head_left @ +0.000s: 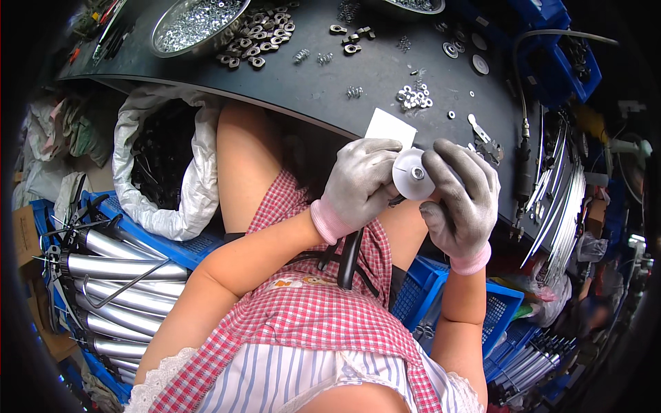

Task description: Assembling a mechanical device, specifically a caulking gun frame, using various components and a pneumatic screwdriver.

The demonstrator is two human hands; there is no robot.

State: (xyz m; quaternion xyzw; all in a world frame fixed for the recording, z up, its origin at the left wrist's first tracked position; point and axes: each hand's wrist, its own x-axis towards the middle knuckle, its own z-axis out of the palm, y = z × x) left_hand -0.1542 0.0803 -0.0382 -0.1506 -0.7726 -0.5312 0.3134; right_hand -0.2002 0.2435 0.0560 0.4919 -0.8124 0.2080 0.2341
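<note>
— white plastic disc [412, 173], light and stiff, sits between your gloves above your lap.
— grip?
— your left hand [358, 184] and right hand [463, 196] both pinch its rim; stay off the metal nut at centre.

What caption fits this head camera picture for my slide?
Two gloved hands, left hand and right hand, hold a white disc beside a dark workbench.

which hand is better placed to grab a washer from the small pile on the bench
Right, probably: the right hand is nearer the washer pile, while the left hand grips the white disc.
</note>
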